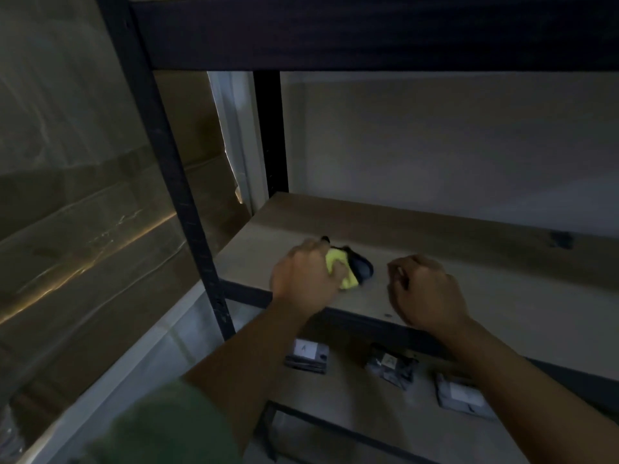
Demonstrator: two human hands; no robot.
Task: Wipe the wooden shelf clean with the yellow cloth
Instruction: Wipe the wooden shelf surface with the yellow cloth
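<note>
The wooden shelf (485, 283) is a pale board set in a black metal rack. My left hand (304, 279) is closed around the yellow cloth (340, 271), bunched up and pressed on the shelf near its front left. A dark object (361, 267) lies on the board right beside the cloth; I cannot tell if it touches it. My right hand (427, 291) hovers over the front edge of the shelf as a loose fist with nothing visible in it.
A black upright post (177, 182) stands left of the shelf, and a black beam (368, 31) crosses overhead. Three small grey packets (306, 356) lie on the lower shelf. Wrapped cardboard boxes (83, 229) fill the left. A dark mark (561, 239) sits at the shelf's back right.
</note>
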